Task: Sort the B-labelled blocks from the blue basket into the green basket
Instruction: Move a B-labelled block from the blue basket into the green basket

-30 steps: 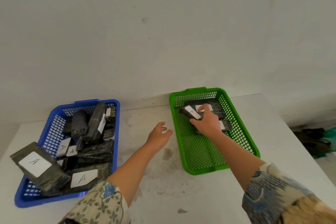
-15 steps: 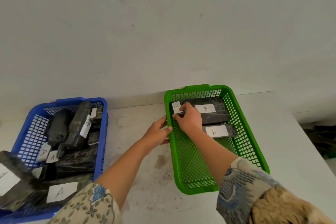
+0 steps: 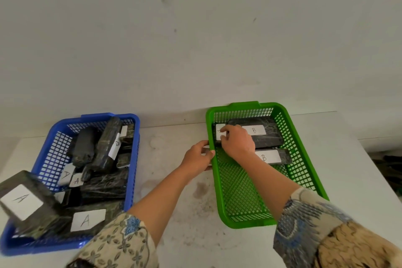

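From where the person looks down, the right hand (image 3: 238,142) is deep in the green basket (image 3: 304,172), fingers closed around a small block (image 3: 220,131) at the far left corner. Half a second back the hand was already there; a second back it held the block higher and nearer the basket's middle, so the block has since come down against the left wall. I'd say this one is as good as delivered and only the letting go remains. The left hand (image 3: 199,155) has moved in too: earlier it hung open over the table (image 3: 174,213), now it curls onto the basket's left rim, steadying it.

The block's white label faces up; its letter is too hidden by the fingers to read. Most of it is covered, so I cannot tell which way its long axis runs. Just right of the hand lie two B blocks (image 3: 261,131), long axes running left to right.

Well to the left of both hands, the blue basket (image 3: 50,159) holds a heap of blocks, several marked A
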